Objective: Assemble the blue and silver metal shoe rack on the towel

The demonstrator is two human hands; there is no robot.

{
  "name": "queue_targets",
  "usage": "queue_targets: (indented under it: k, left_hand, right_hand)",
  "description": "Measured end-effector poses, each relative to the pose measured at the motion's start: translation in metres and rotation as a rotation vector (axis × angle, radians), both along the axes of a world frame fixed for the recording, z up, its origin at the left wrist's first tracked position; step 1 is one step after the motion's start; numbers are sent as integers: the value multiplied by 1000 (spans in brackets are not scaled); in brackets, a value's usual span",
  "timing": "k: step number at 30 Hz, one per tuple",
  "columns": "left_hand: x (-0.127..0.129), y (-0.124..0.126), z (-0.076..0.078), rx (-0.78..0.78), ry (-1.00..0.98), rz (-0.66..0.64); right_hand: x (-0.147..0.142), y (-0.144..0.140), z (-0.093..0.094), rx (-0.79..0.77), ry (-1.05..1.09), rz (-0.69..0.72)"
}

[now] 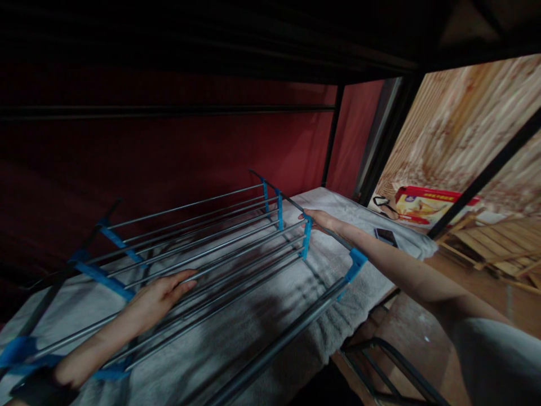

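Observation:
A shoe rack [236, 239] of grey metal tubes with blue plastic joints lies across a bed covered with a pale fluffy blanket [177, 375]. Fingers closed around one of its long tubes, my left hand [158, 296] is near the rack's left end. My right hand [318, 219] grips the dark side rail at the right end, just beside a blue joint [306, 239]; part of those fingers is hidden behind the rail. A thicker grey tube [283, 338] runs along the near side, joined to a blue corner piece [356, 264].
A dark metal bed frame with an upright post [333, 135] stands against a red wall [211, 152]. A phone [386, 235] lies on the blanket at right. Beyond are a red and yellow box [431, 204], a slatted wooden piece [499, 242] and a black metal frame [393, 361].

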State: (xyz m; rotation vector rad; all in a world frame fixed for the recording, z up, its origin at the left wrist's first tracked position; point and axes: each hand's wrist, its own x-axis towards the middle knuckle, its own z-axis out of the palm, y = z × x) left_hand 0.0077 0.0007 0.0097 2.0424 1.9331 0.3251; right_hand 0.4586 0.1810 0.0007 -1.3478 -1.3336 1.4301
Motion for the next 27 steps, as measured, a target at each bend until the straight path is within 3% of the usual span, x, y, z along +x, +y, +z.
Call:
queue_targets:
  k: [5, 27]
  left_hand:
    - [-3, 1, -3, -73, -13, -36]
    - [-4, 3, -2, -76, -55, -28]
  right_hand:
    - [0, 0, 2, -23, -2, 3]
    - [2, 2, -1, -14, -8, 13]
